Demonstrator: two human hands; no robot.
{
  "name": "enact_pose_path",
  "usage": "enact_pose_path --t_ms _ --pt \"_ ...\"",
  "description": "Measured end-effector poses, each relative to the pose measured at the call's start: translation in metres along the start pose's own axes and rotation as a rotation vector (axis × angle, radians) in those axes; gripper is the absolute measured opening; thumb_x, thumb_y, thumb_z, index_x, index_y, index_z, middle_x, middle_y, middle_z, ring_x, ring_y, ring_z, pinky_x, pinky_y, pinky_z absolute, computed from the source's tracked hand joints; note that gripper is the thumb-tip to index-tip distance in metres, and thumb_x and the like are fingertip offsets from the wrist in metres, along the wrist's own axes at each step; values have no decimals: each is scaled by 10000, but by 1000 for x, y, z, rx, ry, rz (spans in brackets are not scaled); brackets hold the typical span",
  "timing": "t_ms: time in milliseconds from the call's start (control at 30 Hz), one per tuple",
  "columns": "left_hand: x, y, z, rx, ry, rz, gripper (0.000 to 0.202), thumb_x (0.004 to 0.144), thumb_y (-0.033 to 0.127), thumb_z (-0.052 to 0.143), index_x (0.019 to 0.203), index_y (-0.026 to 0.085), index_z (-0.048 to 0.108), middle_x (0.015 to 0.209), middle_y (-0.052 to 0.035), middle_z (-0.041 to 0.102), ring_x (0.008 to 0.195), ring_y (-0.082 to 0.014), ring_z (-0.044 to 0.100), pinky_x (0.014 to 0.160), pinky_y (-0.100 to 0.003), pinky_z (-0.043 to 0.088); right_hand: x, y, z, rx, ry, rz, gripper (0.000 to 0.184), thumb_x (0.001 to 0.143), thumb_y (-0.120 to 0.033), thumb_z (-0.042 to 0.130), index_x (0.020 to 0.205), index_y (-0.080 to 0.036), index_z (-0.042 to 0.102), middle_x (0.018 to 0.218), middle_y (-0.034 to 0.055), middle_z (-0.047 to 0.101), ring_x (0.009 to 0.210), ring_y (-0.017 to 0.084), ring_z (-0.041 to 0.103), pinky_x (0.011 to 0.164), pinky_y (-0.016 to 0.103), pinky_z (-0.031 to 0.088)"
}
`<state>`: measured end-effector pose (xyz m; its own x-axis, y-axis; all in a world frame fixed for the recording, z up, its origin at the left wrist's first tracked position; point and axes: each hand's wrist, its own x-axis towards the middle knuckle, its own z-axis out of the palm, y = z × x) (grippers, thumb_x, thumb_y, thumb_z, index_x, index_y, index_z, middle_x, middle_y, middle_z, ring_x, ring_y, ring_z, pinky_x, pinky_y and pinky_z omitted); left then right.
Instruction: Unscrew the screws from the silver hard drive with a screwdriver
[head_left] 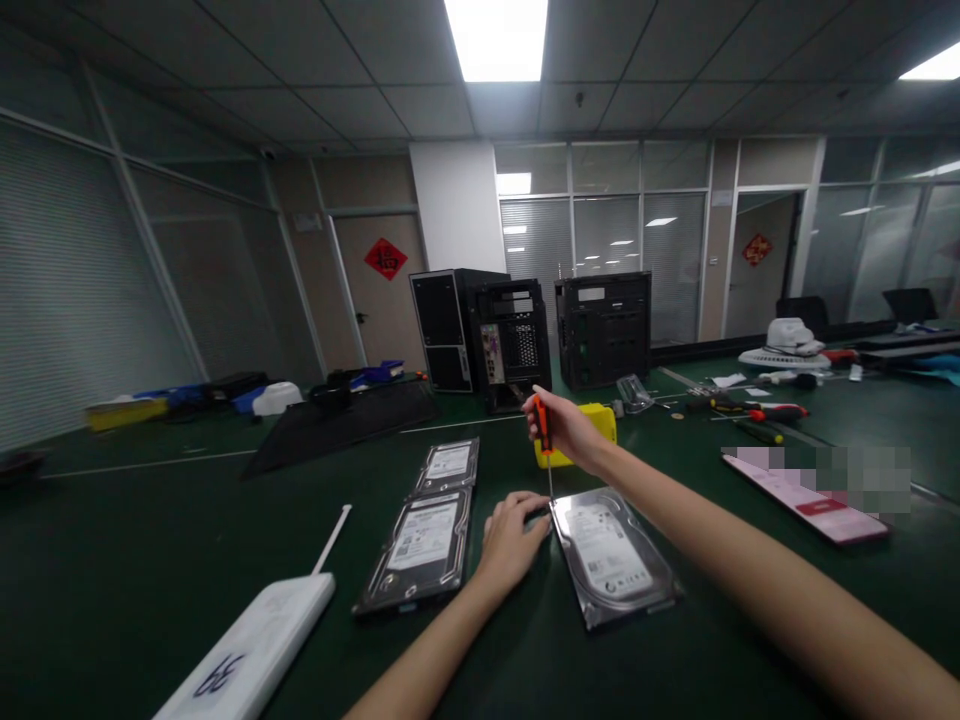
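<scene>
While it stands near-upright, the screwdriver [542,424] apparently points downward.

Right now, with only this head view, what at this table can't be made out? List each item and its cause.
Head view:
Tip of the screwdriver: too small to tell whether it meets a screw in the hard drive.
Label on that drive: fine print too small to read.
Yellow object: partly hidden behind the right hand.
White device: near end cut off by the bottom edge.
Pink item: partly covered by pixelation.
</scene>
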<state>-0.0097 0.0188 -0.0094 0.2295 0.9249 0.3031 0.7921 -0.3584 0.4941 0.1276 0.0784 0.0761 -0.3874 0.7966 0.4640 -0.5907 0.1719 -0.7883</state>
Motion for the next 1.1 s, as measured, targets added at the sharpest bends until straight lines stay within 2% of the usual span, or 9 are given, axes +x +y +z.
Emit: enact_pose_path --t_ms 133,267,367,433,500,633,767,933,1100 --pt "0 -2 1 21 -1 -4 273 782 332 461 993 267 622 1068 -13 561 1019 -194 478 881 -296 332 3 4 4 -46 27 -7 285 659 -373 641 749 -168 464 687 -17 560 530 73 505 564 243 451" --pt "-1 -4 1 29 -3 -8 276 779 334 464 1001 273 615 1068 -7 563 1020 -192 479 878 -298 335 11 3 3 -116 -25 44 311 664 -363 644 731 -194 392 527 -80 474 410 53 418 443 186 381" --pt "0 -4 1 30 -8 0 274 778 329 467 1002 271 614 1069 -6 564 1021 -187 480 877 -289 338 18 -7 -3 -160 -169 214 300 710 -436 575 701 -173 431 502 -73 433 423 55 414 471 197 400" --pt "1 -4 0 35 -7 4 274 779 327 467 1005 271 611 1072 -6 564 1020 -184 482 879 -282 338 21 -16 -8 -119 -310 362 357 776 -502 445 721 -152 488 556 -31 486 495 81 478 580 265 455" --pt "1 -3 0 42 -7 4 281 783 328 462 1021 274 603 1084 -5 561 1024 -181 481 881 -279 337 22 -25 -12 -67 -391 424 372 820 -474 381 769 -136 529 615 -3 525 568 99 523 696 322 461" --pt "0 -1 -3 55 -23 -5 308 789 321 450 1066 279 578 1105 -6 557 1038 -181 476 884 -280 336 19 -40 -17 -150 -459 359 283 833 -368 419 866 -127 563 756 40 585 720 125 574 780 325 435" --pt "-2 1 -5 43 -35 -4 327 795 334 440 1097 290 558 1113 -4 555 1047 -183 471 888 -283 335 17 -53 -20 -473 -474 205 278 827 -352 449 915 -127 586 899 81 609 828 136 575 754 271 438" --pt "-2 1 -5 23 -34 0 328 792 333 444 1096 286 560 1120 -5 549 1061 -180 463 902 -285 332 19 -58 -19 -883 -371 64 330 820 -387 441 934 -127 611 864 75 622 750 126 572 616 212 459" --pt "-1 4 -7 13 -41 9 313 794 331 449 1073 273 576 1104 -14 555 1049 -184 471 902 -295 340 18 -58 -12 -1013 -414 2 307 811 -349 453 966 -134 608 837 63 624 674 108 561 530 186 444"
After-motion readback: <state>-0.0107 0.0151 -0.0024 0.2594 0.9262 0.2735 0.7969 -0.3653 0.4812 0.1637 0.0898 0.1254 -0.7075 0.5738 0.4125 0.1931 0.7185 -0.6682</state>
